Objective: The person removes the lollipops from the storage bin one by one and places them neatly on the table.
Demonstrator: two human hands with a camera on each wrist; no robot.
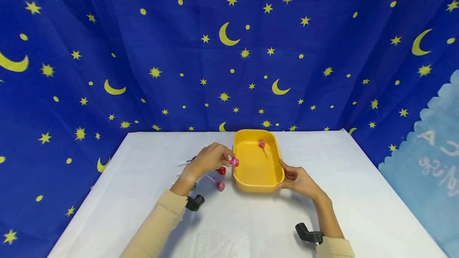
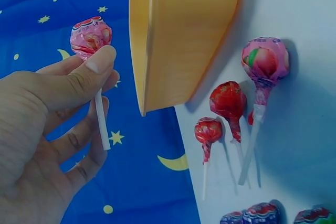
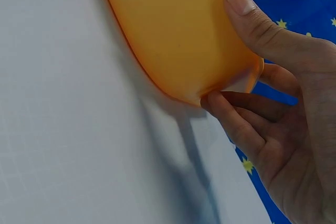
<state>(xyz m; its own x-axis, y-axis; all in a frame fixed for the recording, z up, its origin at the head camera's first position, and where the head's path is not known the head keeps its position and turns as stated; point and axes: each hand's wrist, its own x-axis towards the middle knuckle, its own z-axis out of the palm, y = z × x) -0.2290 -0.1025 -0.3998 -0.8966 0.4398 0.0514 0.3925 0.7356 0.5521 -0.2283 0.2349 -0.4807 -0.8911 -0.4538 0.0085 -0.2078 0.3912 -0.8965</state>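
Observation:
Between thumb and fingers, my left hand (image 1: 210,157) pinches a pink-wrapped lollipop (image 2: 90,36) by the top of its white stick, candy end up. In the head view this candy overlaps the left rim of a yellow plastic container (image 1: 254,168). My right hand (image 1: 300,180) grips that container at its near right corner; in the right wrist view the thumb (image 3: 242,1) lies at the rim and fingers touch its lower side. One pink-red lollipop (image 1: 261,144) lies inside, toward the far end.
Left of the container, more lollipops lie on the white table: a pink one (image 2: 266,61), a red one (image 2: 228,99), a smaller red one (image 2: 208,129) and purple-wrapped ones (image 2: 261,213). Behind the table hangs a blue curtain (image 1: 186,43) with yellow moons and stars.

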